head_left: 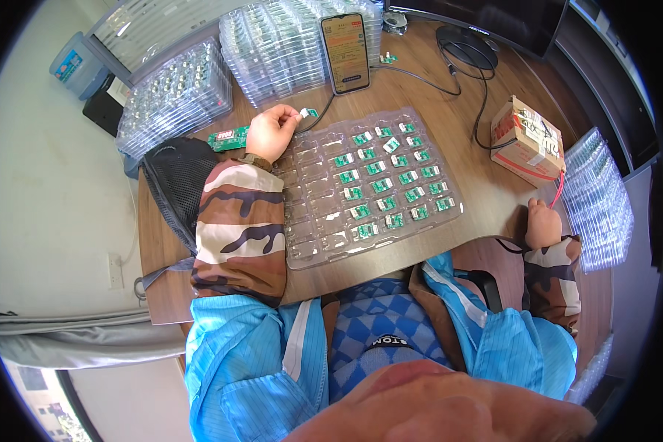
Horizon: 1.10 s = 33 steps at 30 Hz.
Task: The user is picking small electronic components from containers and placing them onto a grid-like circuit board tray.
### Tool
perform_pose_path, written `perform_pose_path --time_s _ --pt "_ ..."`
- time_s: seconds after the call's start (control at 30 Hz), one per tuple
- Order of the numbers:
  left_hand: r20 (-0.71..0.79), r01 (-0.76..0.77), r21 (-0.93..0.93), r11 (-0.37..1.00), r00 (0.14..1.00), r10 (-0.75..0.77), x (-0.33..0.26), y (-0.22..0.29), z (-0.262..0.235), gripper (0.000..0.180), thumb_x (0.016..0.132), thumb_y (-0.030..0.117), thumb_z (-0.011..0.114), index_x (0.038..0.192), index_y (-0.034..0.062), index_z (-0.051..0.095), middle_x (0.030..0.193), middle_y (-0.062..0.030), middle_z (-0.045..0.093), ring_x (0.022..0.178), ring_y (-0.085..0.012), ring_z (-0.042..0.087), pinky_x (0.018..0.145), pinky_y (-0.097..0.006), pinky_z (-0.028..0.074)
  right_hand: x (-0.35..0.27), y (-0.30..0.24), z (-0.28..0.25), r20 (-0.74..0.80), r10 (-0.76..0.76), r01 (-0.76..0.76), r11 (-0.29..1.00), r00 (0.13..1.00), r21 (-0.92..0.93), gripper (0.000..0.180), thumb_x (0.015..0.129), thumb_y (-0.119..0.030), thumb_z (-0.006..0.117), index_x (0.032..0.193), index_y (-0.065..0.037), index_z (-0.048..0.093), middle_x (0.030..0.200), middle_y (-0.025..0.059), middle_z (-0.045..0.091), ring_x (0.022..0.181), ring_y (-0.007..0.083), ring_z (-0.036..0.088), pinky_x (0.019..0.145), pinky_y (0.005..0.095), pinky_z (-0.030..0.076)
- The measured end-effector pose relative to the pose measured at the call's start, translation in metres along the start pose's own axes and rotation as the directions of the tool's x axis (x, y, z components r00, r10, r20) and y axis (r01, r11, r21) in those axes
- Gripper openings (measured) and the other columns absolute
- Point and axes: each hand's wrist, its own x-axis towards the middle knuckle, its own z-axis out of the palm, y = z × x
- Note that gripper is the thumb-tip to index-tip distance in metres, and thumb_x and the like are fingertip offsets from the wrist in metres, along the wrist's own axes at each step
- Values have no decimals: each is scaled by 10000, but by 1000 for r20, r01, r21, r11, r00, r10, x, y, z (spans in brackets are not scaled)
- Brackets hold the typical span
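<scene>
Between the thumb and fingers of my left hand [271, 134] is a small green circuit board [310, 113] with a white connector, held just beyond the far left corner of a clear plastic tray [313, 252]. Several similar boards sit in the tray's compartments, mostly at the middle and right; the leftmost compartments show bare plastic. By my left wrist lies a larger green circuit board [221, 142] with a red display, partly covered by the hand. My right hand [544, 225] is closed at the desk's right edge, where a red wire [558, 190] runs down to it; its grip is hidden.
Stacks of filled clear trays [269, 55] stand at the back, with another stack [598, 199] at the far right. A phone [345, 53] leans upright there. Behind my right hand is a cardboard box [524, 144]. Black cables [481, 110] cross the desk near a monitor stand [465, 48].
</scene>
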Motion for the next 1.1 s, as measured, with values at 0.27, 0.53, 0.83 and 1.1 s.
perform_pose_path --time_s 0.27,0.53,0.83,1.1 --pt "3 6 13 1000 1000 -6 1 2 2 135 768 160 601 821 36 606 635 -22 590 574 -71 530 551 -219 424 -14 0 -36 -82 2 4 997 997 71 281 621 -63 612 868 -30 482 824 124 548 686 284 592 581 354 485" --pt "-24 -40 -18 999 999 40 2 1 3 155 749 190 613 808 47 610 658 -60 601 577 -132 555 557 -254 435 67 -115 -152 -726 -410 829 363 552 425 118 785 -151 510 846 -57 549 787 124 561 712 314 551 626 379 444" --pt "-5 -58 -22 998 998 58 -1 7 3 151 756 169 619 838 41 612 687 -48 608 604 -87 550 579 -230 443 173 -256 -171 -202 -716 314 24 668 949 266 871 -270 458 973 -48 565 810 34 610 695 98 545 631 224 440" --pt "11 -149 77 986 989 148 0 11 2 151 750 194 615 801 53 604 674 -72 600 570 -149 567 542 -263 446 179 -257 -161 -79 -755 -8 -110 651 994 143 823 -230 552 894 -110 583 759 -49 547 715 41 510 681 189 427"
